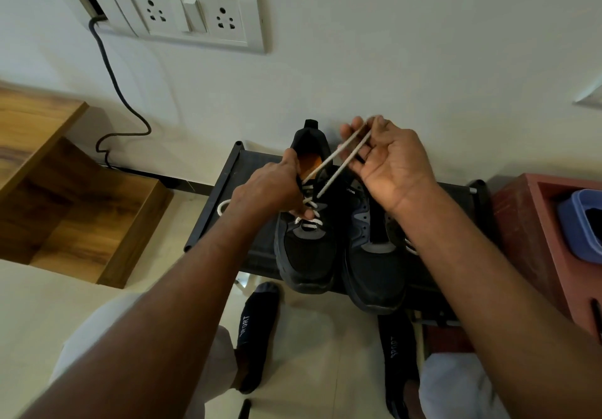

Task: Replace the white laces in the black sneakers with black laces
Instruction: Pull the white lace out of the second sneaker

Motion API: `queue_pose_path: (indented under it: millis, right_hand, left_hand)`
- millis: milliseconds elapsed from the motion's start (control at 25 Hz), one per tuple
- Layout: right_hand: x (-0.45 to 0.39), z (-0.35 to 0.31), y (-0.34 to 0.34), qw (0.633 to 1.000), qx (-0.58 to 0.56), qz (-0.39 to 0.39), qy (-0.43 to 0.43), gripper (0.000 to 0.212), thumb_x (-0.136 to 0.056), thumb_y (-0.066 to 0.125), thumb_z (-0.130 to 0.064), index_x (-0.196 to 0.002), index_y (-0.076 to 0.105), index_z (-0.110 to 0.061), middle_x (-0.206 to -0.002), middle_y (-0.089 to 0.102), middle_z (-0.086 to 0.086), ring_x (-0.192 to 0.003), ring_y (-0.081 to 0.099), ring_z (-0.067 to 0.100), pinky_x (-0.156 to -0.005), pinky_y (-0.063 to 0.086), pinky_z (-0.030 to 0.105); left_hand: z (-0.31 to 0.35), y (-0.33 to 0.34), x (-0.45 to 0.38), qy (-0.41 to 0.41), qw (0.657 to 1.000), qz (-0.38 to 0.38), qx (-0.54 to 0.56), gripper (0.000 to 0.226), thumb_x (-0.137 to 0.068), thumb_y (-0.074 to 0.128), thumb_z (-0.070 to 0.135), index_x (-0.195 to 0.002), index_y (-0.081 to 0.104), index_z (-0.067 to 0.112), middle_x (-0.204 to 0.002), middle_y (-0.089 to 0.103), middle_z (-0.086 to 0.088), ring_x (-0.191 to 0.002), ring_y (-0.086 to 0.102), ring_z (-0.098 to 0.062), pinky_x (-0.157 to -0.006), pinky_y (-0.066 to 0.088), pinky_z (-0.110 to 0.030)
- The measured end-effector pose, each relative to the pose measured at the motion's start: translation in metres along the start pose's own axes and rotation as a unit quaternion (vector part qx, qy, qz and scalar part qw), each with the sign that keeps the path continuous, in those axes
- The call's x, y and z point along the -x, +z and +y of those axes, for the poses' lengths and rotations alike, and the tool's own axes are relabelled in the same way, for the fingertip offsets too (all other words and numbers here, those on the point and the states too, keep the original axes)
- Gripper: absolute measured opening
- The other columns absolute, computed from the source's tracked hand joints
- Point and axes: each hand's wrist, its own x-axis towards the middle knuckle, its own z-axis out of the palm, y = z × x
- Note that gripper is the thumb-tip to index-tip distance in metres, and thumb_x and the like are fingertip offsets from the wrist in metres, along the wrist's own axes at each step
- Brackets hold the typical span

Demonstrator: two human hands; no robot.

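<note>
White lace [338,164] limp, light (pinch nr tip); right hand [391,164] grasps it; left hand [273,190] grips sneaker [306,249].

Both bare forearms are reaching forward and down from the lower corners of the view, converging toward the middle. The left hand [270,190] is lying knuckles-up with its wrist bent down and its fingers curling under, the fingertips pinching the white lace [338,161] low at the eyelets of the left sneaker [306,249]. The right hand [387,164] is sitting higher, wrist cocked back, with its fingers curling in a loose grip round the two lace strands, which are running taut from its fingertips down toward the left hand.
</note>
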Motion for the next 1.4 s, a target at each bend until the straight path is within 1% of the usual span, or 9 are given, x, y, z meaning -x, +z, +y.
queue_pose_path:
  millis: [80,360,480,680,800,920,1040,1240,1400]
  right_hand:
    - [-0.002,0.006,-0.001,0.977,0.204,0.023,-0.056,0.013,-0.105,0.050,-0.014,-0.098,0.061,-0.014,-0.082,0.065,-0.003,-0.070,0.064,0.012,-0.084,0.057,0.044]
    - [-0.002,0.047,-0.011,0.515,0.830,-0.030,-0.211,0.023,-0.091,0.080,-0.035,-0.105,0.074,-0.018,-0.111,0.053,0.004,-0.093,0.061,0.023,-0.083,0.055,0.040]
    - [-0.004,0.040,-0.008,0.590,0.784,-0.060,-0.182,0.013,-0.092,0.079,-0.034,-0.094,0.082,-0.022,-0.099,0.062,-0.004,-0.091,0.063,0.017,-0.084,0.056,0.040]
    - [0.003,0.009,0.003,0.985,0.169,-0.030,-0.022,0.035,-0.097,0.057,0.001,-0.072,0.071,-0.018,-0.083,0.076,-0.004,-0.093,0.075,0.012,-0.093,0.055,0.038]
    - [-0.003,-0.033,-0.008,0.999,-0.032,-0.014,-0.015,0.023,-0.106,0.055,-0.024,-0.086,0.064,-0.019,-0.079,0.071,-0.002,-0.079,0.073,0.017,-0.093,0.054,0.045]
    - [0.002,-0.044,-0.023,0.921,0.381,0.048,-0.069,0.024,-0.102,0.064,-0.029,-0.086,0.074,-0.015,-0.068,0.065,-0.002,-0.060,0.060,0.013,-0.072,0.053,0.037]
    - [0.008,-0.025,-0.029,0.678,0.724,0.021,-0.123,0.043,-0.101,0.061,-0.051,-0.076,0.075,-0.019,-0.066,0.066,0.000,-0.059,0.061,0.017,-0.058,0.046,0.030]
    - [0.009,-0.011,-0.026,0.498,0.843,0.031,-0.201,0.047,-0.091,0.072,-0.055,-0.121,0.064,-0.020,-0.127,0.051,0.006,-0.120,0.050,0.027,-0.091,0.052,0.044]
    - [0.018,0.012,-0.013,0.483,0.842,-0.139,-0.196,0.094,-0.073,0.082,-0.065,-0.151,0.043,-0.030,-0.157,0.034,0.001,-0.147,0.032,0.024,-0.118,0.031,0.050]
  left_hand:
    - [0.001,0.000,0.001,-0.004,1.000,-0.001,-0.004,0.084,-0.071,0.094,0.033,-0.129,0.034,0.022,-0.107,0.057,-0.006,-0.098,0.056,-0.027,-0.083,0.049,-0.044]
    - [0.002,-0.002,-0.001,-0.017,1.000,-0.007,-0.009,0.083,-0.067,0.096,0.037,-0.121,0.035,0.025,-0.107,0.059,-0.007,-0.100,0.059,-0.030,-0.087,0.053,-0.048]
    - [0.001,-0.001,-0.001,-0.018,1.000,-0.001,-0.010,0.082,-0.065,0.097,0.038,-0.118,0.035,0.025,-0.105,0.059,-0.005,-0.099,0.059,-0.029,-0.084,0.052,-0.047]
    - [0.000,0.002,-0.001,-0.014,1.000,0.011,-0.007,0.084,-0.067,0.096,0.037,-0.121,0.033,0.024,-0.100,0.058,-0.003,-0.096,0.059,-0.029,-0.081,0.052,-0.047]
    - [-0.002,0.001,-0.001,-0.004,1.000,0.008,-0.001,0.082,-0.070,0.095,0.035,-0.125,0.035,0.023,-0.097,0.057,-0.004,-0.094,0.059,-0.029,-0.079,0.049,-0.044]
    - [0.002,0.001,-0.003,0.029,0.999,-0.008,-0.027,0.070,-0.071,0.094,0.036,-0.122,0.047,0.026,-0.108,0.060,-0.004,-0.105,0.060,-0.031,-0.083,0.048,-0.043]
    - [0.003,-0.003,-0.009,0.054,0.996,-0.015,-0.072,0.049,-0.074,0.089,0.048,-0.115,0.067,0.031,-0.118,0.056,-0.007,-0.114,0.054,-0.031,-0.090,0.048,-0.042]
    - [0.010,-0.003,-0.009,0.040,0.999,-0.002,0.003,0.033,-0.078,0.088,0.037,-0.085,0.074,0.008,-0.084,0.068,-0.013,-0.080,0.061,-0.023,-0.065,0.041,-0.030]
    - [0.019,0.000,-0.006,0.026,0.998,0.052,-0.024,0.013,-0.085,0.074,0.019,-0.080,0.069,0.008,-0.076,0.057,-0.005,-0.075,0.056,-0.026,-0.051,0.033,-0.028]
